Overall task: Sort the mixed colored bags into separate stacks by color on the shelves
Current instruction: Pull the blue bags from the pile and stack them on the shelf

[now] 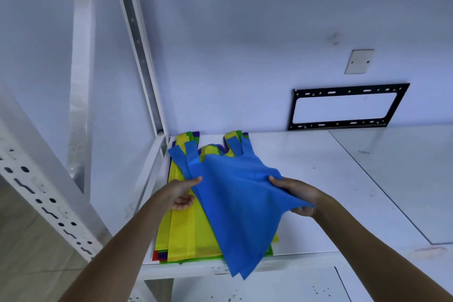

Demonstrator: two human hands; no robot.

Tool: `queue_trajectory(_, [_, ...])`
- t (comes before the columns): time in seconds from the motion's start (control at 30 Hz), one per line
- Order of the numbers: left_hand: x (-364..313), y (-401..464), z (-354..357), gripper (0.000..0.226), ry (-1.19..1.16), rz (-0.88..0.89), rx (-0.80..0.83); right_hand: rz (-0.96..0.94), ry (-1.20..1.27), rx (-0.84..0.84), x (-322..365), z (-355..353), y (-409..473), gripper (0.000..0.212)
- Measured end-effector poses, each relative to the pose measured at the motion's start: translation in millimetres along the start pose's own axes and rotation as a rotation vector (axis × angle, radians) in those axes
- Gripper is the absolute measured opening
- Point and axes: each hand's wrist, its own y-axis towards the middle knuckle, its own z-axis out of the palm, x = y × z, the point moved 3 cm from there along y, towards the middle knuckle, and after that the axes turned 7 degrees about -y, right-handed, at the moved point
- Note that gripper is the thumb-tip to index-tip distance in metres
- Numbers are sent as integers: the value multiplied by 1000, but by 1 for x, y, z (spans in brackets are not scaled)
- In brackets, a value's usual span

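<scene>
A blue bag (235, 206) is lifted at an angle over a mixed stack of bags (181, 235) at the left end of the white shelf (318, 179). My left hand (182, 193) pinches its left edge, thumb on top. My right hand (297, 195) grips its right edge, bunching the fabric. A second blue layer shows under it at the lower tip. A yellow bag tops the stack, with green, purple and red edges below. The blue handles point toward the wall.
A white slotted upright (139, 44) stands at the shelf's back left corner, another slotted post (41, 191) nearer on the left. A black metal bracket (343, 108) and a blank wall plate (359, 61) are on the wall. A lower shelf (269, 287) shows beneath.
</scene>
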Motion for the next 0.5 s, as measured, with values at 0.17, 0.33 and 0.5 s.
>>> queue_trajectory(0.17, [-9,4,31,51,447,183,-243,24,-75,47,-11,-10,-4,35])
queue_trajectory(0.33, [-1,7,49,41,624,239,-367,78,-202,17,-10,-27,-10,38])
queue_trajectory(0.5, [-16,-4,72,29,-6,262,-254,80,-278,56,0,-58,-23,39])
